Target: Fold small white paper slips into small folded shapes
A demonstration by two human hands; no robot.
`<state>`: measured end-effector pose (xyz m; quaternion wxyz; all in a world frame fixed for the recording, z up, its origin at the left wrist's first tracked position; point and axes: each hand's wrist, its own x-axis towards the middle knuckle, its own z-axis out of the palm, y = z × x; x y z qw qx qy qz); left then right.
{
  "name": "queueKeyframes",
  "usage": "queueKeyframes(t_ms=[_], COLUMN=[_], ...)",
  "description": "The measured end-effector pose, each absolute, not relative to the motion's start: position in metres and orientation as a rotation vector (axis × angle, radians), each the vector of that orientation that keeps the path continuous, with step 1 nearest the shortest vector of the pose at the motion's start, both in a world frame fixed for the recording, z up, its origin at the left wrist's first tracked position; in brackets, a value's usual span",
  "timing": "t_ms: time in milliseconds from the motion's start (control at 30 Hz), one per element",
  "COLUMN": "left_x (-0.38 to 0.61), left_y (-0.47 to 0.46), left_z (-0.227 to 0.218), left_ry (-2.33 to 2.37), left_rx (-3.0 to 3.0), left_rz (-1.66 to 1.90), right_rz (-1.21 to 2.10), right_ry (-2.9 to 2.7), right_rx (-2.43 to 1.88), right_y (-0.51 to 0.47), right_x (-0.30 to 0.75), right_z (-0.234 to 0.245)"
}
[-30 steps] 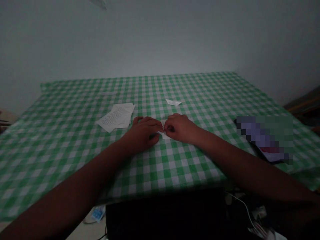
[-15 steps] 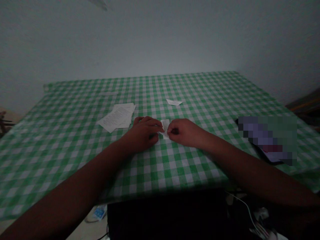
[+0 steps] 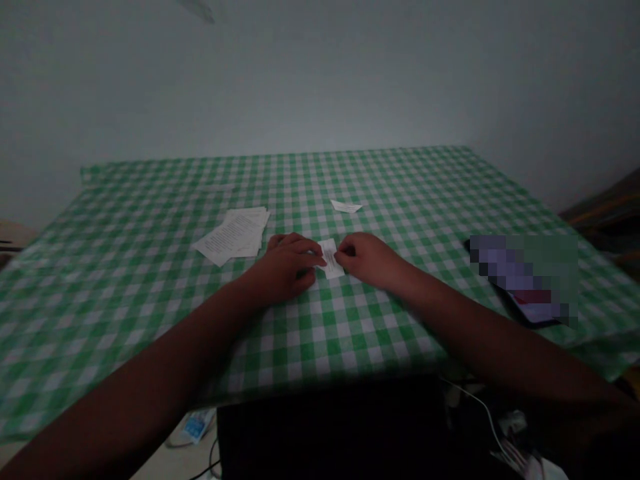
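Observation:
A small white folded paper [image 3: 331, 259] with printed lines lies on the green-and-white checked tablecloth [image 3: 350, 327]. My left hand [image 3: 286, 265] rests on the cloth at the paper's left edge, fingers curled and pressed on it. My right hand [image 3: 367, 259] is at the paper's right edge, fingers curled and pinching that side. The paper sits flat between the two hands.
A loose stack of printed sheets [image 3: 233, 233] lies to the left beyond my hands. A small folded white paper piece [image 3: 346, 207] lies further back. A dark phone-like object [image 3: 525, 287], partly blurred, is at the right. A white cable [image 3: 480, 413] hangs below the table's front edge.
My hands have drawn slightly apart, so more of the small paper shows between them. The right hand shifted a little to the right.

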<state>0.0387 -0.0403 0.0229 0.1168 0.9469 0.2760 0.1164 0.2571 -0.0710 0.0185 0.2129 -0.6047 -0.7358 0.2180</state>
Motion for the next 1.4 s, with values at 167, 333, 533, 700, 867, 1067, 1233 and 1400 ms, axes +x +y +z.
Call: queueKeyframes(t_ms=[167, 333, 533, 700, 867, 1067, 1233, 1400], left_x=[0.039, 0.037, 0.032, 0.029, 0.034, 0.04, 0.039, 0.042], left_y=[-0.04, -0.039, -0.043, -0.045, -0.041, -0.039, -0.038, -0.039], left_z=[0.023, 0.021, 0.033, 0.032, 0.018, 0.017, 0.016, 0.015], left_ry=[0.772, 0.745, 0.96, 0.909, 0.868, 0.89, 0.939, 1.045], left_rx=[2.779, 2.747, 2.624, 2.701, 2.792, 2.788, 2.728, 2.617], left_rz=[0.362, 0.498, 0.986, 0.807, 0.461, 0.344, 0.386, 0.422], right_rz=[0.671, 0.646, 0.125, 0.143, 0.322, 0.474, 0.473, 0.413], right_ry=[-1.888, -1.774, -1.927, -2.349, -2.396, -2.335, -2.283, -2.235], right_rx=[-1.641, -1.482, -1.253, -1.131, -1.073, -1.051, -1.146, -1.217], right_y=[-0.072, -0.073, -0.075, -0.073, -0.071, -0.069, -0.063, -0.063], right_x=[0.25, 0.247, 0.254, 0.256, 0.254, 0.261, 0.268, 0.269], right_z=[0.014, 0.011, 0.021, 0.011, 0.003, 0.004, 0.006, 0.004])
